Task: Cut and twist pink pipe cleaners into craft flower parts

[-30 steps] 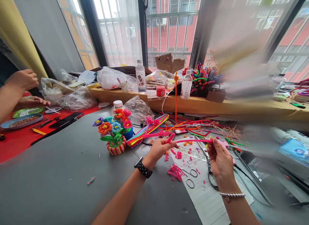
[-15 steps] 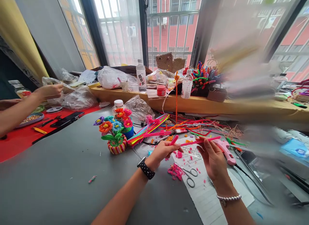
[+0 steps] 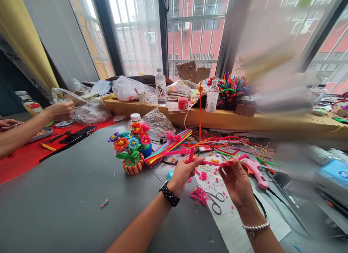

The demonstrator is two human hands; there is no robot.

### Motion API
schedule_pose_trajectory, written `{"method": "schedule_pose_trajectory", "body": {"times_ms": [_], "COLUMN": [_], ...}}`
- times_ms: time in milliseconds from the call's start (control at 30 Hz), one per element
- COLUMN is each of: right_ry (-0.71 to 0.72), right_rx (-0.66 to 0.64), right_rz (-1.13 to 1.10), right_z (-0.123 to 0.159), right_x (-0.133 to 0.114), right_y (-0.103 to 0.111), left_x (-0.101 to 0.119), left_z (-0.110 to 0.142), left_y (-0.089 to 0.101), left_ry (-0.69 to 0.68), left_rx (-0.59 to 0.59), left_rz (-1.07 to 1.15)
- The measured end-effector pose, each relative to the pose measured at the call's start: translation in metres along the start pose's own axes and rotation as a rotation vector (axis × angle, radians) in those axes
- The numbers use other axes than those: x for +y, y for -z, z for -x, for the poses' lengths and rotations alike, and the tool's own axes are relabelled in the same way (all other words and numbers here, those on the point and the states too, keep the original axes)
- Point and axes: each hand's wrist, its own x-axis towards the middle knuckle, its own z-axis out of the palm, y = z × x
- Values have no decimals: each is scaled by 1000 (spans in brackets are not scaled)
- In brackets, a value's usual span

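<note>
Left grip [image 3: 181,176] and right grip [image 3: 238,186] hold pink chenille [image 3: 212,163]; bottle [image 3: 161,89] reads "喝开水".

light: bright daylight from far windows [image 3: 201,39] | glare: far-left glass [image 3: 122,8] washed white | table [image 3: 81,187]: soft sheen, paler far side | focus: left hand [image 3: 181,175], right hand [image 3: 239,184] clear | blur: heavy smear, right side | edges: wide-angle stretch

Grey desk [image 3: 67,202], crowded at right

A striped pot of fuzzy flowers [image 3: 133,165] stands beside a bundle of coloured fuzzy stems [image 3: 168,148]. Further right lie a paper sheet [image 3: 227,222], a pile of pink clippings [image 3: 199,196] at its left edge, small scissors [image 3: 213,197] overlapping the sheet and a pink glue gun [image 3: 257,172].
</note>
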Motion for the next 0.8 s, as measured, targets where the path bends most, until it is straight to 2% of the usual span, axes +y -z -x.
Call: {"method": "schedule_pose_trajectory", "body": {"times_ms": [100, 200, 267, 367, 500, 600, 800], "right_ry": [-51, -52, -7, 100, 230, 289, 257], "right_rx": [-87, -129, -157, -185, -165, -155, -285], "right_rz": [-67, -18, 81, 312, 569, 690, 850], "right_z": [2, 4, 5, 7, 13, 16, 17], "right_x": [0, 1, 2, 0, -2, -3, -7], "right_y": [-4, -5, -5, -6, -11, -14, -12], "left_x": [-2, -3, -2, 1, 4, 5, 5], "left_z": [0, -1, 0, 1, 5, 7, 8], "left_y": [-1, -1, -2, -3, -3, -2, -2], "left_ry": [0, -19, -57, -182, -347, -377, -398], "left_rx": [18, 51, 75, 105, 72, 59, 52], "left_rz": [79, 87, 31, -100, -267, -365, -409]}}
